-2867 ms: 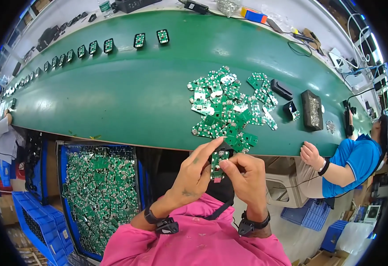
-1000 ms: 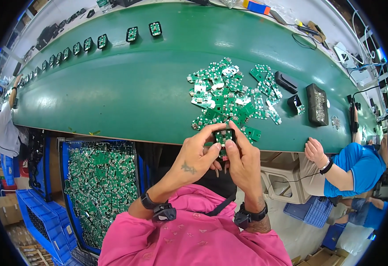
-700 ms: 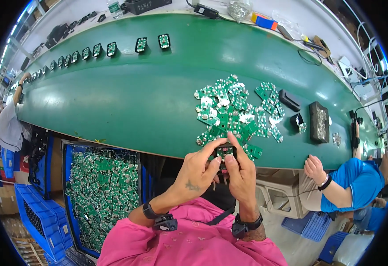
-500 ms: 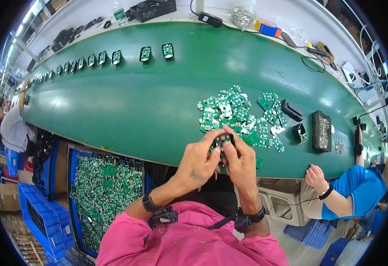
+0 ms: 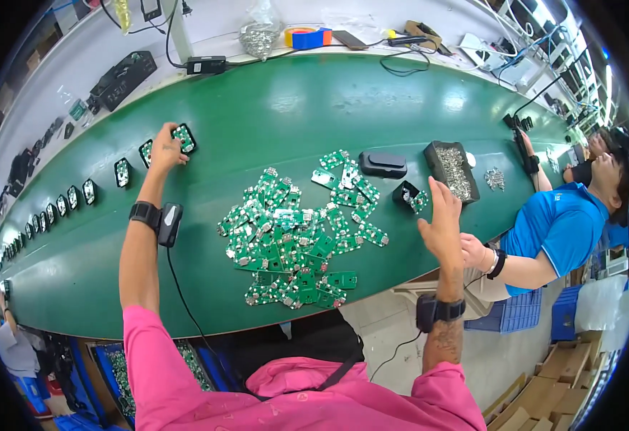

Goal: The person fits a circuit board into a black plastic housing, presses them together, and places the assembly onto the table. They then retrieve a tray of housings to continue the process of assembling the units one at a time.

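1. Head view: fingers of the left hand (image 5: pixel 166 147) meet the left side of a black-cased circuit board (image 5: pixel 184 138) toward the tabletop's (image 5: pixel 221 93) far edge; whether they clamp it cannot be told.
2. That case lies board side up at one end of a row of cased boards (image 5: pixel 61 206) running toward the tabletop's left end; the gaps probably keep each one easy to grasp.
3. Right hand (image 5: pixel 441 223) holds nothing, fingers extended over the near edge's right part, near a small black container (image 5: pixel 404 195) with boards and a black bin (image 5: pixel 431 153) of metal parts.
4. Loose boards (image 5: pixel 305 279) heap between the hands, presumably for short reach.
5. Green tabletop, glossy; behind its far edge, a bag of metal pieces (image 5: pixel 260 37). A co-worker in a blue shirt (image 5: pixel 564 228) sits at the right; a blue crate (image 5: pixel 501 312) stands on the floor.
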Demonstrator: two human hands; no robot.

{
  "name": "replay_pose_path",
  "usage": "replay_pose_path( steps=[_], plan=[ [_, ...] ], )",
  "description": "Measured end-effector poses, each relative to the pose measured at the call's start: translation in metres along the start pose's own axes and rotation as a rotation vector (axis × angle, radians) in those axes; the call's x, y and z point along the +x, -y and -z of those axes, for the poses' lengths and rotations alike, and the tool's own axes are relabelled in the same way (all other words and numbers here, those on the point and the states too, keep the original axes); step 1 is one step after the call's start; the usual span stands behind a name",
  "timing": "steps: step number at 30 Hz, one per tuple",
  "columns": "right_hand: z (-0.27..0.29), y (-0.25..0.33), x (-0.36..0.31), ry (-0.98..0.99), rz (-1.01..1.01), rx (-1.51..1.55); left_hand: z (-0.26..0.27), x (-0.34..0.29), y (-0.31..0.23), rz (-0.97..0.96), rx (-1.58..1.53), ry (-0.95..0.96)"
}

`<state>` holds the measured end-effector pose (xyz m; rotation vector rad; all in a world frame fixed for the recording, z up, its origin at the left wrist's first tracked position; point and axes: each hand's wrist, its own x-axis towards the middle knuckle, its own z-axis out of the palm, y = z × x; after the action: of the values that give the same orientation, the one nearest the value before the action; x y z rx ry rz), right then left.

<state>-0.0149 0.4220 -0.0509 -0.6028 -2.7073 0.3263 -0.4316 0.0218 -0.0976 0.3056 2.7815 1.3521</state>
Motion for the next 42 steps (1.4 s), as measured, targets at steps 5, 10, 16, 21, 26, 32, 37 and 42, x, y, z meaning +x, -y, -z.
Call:
replay_pose_path(
  steps=[5, 10, 16, 21, 26, 32, 37, 42],
  plan=[
    [-0.014, -0.016, 0.042, 0.222, 0.307, -0.036, 0.034, 0.008, 0.043, -0.434, 0.402, -0.281],
    [-0.009, -0.032, 0.03, 0.193, 0.198, 0.053, 0.002, -0.102, -0.058, -0.463, -0.021, -0.251],
    [0.009, 0.009, -0.001, 0.22, 0.107, 0.15, -0.043, -0.303, -0.116, -0.396, -0.35, 0.31],
    [0.023, 0.102, -0.057, 0.271, 0.29, 0.425, -0.083, -0.371, -0.144, -0.001, -0.946, 0.458],
    [0.014, 0.169, -0.096, 0.221, 0.41, 0.488, -0.09, -0.396, -0.131, 0.047, -1.146, 0.189],
    [0.016, 0.183, -0.129, 0.198, 0.14, 0.6, -0.069, -0.407, -0.129, 0.298, -1.44, 0.115],
    [0.009, 0.17, -0.154, 0.299, -0.267, 1.17, -0.052, -0.413, -0.12, 0.215, -1.329, 0.238],
    [0.018, 0.167, -0.146, 0.373, -0.154, 1.163, -0.036, -0.414, -0.116, 0.237, -1.341, 0.518]
  ],
)
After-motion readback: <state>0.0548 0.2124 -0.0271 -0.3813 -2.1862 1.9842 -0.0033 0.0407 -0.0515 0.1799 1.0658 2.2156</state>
